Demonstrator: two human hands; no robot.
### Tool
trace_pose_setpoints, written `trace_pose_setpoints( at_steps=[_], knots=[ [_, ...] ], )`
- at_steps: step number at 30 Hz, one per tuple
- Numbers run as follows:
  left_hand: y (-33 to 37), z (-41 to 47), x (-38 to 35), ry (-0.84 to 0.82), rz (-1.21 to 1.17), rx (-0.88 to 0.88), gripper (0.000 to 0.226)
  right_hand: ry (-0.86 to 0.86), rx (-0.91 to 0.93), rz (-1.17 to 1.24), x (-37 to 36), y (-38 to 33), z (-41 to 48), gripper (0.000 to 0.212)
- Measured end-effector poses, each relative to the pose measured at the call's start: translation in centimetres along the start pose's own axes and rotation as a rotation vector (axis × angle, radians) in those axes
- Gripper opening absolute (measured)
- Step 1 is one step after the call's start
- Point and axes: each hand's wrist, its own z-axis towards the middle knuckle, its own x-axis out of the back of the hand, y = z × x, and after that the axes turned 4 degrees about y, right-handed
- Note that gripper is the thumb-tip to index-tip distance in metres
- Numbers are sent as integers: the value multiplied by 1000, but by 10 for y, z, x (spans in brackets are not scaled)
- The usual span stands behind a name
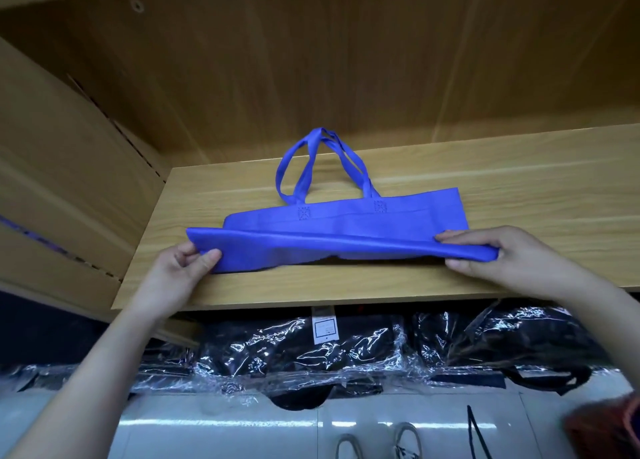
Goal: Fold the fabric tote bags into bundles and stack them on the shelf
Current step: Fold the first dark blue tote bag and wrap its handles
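A blue fabric tote bag (332, 230) lies flat on the wooden shelf (519, 188), its two handles (322, 167) pointing toward the back wall. Its near part is lifted and doubled over the rest. My left hand (188, 268) pinches the left end of that lifted edge between thumb and fingers. My right hand (491, 254) pinches the right end, thumb below and fingers on top. Both hands hold the fold a little above the shelf's front part.
The shelf has a wooden back panel (346, 77) and a left side wall (69, 181). Below the shelf edge lie several dark items in clear plastic wrap (311, 354). A glossy white floor (242, 431) and shoe tips (381, 441) show at the bottom.
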Motion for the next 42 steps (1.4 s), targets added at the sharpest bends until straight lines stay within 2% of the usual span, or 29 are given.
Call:
trace_pose_setpoints(
  at_steps=[3,7,10,13,16,19,21,23,24,26,27,29,31,34,36,39,42],
  knots=[
    [-3,3,-17,178,99,-71,15,141,-32,103,1,-2,8,10],
    [-16,11,-25,372,404,-106,38,388,-165,217,-8,4,19,13],
    [-21,12,-31,424,571,-144,39,494,-210,41,-20,0,24,3],
    [-24,13,-31,453,709,-157,39,590,-221,-216,-27,-7,26,17],
    [-24,12,-32,492,754,-144,37,612,-256,-330,-35,-11,26,28],
    [-23,11,-32,521,749,-74,29,617,-227,-444,-44,-16,26,49],
    [-18,12,-32,521,716,-130,23,603,-134,-653,-46,-19,26,62],
    [-16,16,-33,394,766,-315,46,538,39,-771,-49,-20,30,72],
    [-16,19,-35,276,811,-409,59,461,148,-785,-51,-19,32,70],
    [-13,21,-38,54,827,-467,68,277,311,-802,-57,-15,33,45],
    [-12,20,-38,-10,788,-432,64,194,315,-802,-58,-14,33,37],
    [-13,16,-34,-84,736,-363,57,46,270,-790,-53,-13,32,62],
    [-18,11,-25,-163,791,-366,83,-22,280,-818,-44,-13,29,80],
    [-16,2,-15,-269,883,-402,108,-72,292,-845,-34,-16,26,82],
    [-12,-3,-10,-288,856,-373,104,-115,272,-817,-28,-24,26,73],
    [-5,-11,0,-249,714,-345,57,-196,274,-770,-18,-33,28,62],
    [10,-15,12,-184,516,-203,59,-235,175,-585,-5,-35,30,59]
  ],
)
